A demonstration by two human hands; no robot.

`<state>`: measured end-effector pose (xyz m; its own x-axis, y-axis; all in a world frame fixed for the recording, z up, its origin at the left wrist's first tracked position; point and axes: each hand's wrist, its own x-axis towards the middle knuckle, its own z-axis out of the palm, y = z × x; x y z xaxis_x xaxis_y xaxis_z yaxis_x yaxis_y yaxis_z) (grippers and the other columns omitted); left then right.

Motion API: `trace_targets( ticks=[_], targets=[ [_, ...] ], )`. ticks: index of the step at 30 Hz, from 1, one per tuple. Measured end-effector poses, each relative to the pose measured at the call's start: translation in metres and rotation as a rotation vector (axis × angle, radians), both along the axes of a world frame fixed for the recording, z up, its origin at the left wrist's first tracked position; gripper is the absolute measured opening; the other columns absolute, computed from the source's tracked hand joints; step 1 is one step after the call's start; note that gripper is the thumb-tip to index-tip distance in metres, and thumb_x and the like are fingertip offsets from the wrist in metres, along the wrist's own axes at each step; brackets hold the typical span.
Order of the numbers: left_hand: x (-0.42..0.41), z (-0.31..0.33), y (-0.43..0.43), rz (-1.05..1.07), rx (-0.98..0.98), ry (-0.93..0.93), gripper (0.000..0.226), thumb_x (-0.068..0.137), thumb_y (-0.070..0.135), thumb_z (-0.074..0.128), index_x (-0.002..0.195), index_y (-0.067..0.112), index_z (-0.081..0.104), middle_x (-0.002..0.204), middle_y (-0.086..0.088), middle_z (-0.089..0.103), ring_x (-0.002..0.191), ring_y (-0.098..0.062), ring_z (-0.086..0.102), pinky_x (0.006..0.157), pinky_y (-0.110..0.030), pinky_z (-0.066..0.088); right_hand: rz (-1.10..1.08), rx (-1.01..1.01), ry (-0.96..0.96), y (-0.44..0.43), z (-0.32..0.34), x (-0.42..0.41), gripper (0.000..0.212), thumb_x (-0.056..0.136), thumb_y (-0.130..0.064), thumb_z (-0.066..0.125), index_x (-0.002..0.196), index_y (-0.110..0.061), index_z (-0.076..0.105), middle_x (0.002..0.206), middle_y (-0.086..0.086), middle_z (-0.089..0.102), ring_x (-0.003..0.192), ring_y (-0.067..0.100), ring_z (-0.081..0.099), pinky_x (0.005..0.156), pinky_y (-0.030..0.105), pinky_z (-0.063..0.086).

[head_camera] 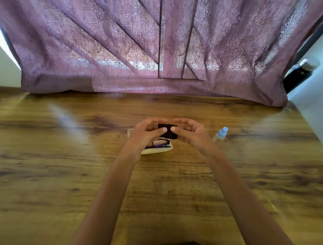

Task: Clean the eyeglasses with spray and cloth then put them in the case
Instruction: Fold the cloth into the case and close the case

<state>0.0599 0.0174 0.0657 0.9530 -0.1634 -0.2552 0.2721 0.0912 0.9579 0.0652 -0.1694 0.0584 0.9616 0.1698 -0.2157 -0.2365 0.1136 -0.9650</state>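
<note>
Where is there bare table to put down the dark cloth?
Bare wooden table lies left of the case and along the near edge. Crowded: both hands hold the cloth above the case with eyeglasses; spray bottle stands right.

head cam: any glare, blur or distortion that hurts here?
Head view: backlit curtain, glare streak on table; wide-angle bends table edge; hands, cloth fairly sharp; bottle and edges soft; glasses partly hidden by left hand.

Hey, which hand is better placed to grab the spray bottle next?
Right. The bottle stands on the table just beyond the right hand. The left hand is above the case. Both hold the cloth, so the right must let go first.
</note>
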Motion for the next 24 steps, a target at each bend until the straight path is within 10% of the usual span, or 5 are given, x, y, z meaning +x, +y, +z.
trace_targets(
  ticks=[19,24],
  targets=[
    [0.002,-0.014,0.008,0.115,0.308,-0.068,0.019,0.081,0.016,0.075,0.100,0.012,0.074,0.089,-0.003,0.076,0.085,-0.015,0.072,0.071,-0.018,0.053,-0.077,0.037,0.169,0.012,-0.003,-0.002,0.016,0.078,0.001,0.076,0.092,-0.006,0.070,0.104,0.013,0.072,0.098,0.023,0.070,0.080,0.023,0.058],
    [0.011,-0.031,0.031,0.459,0.761,-0.153,0.030,0.083,0.035,0.072,0.107,0.016,0.070,0.102,0.002,0.071,0.087,-0.009,0.062,0.073,-0.018,0.043,-0.116,-0.101,0.142,0.010,-0.007,-0.002,0.019,0.084,-0.003,0.072,0.102,-0.006,0.069,0.097,0.008,0.072,0.090,0.013,0.071,0.072,0.017,0.056]
  ],
)
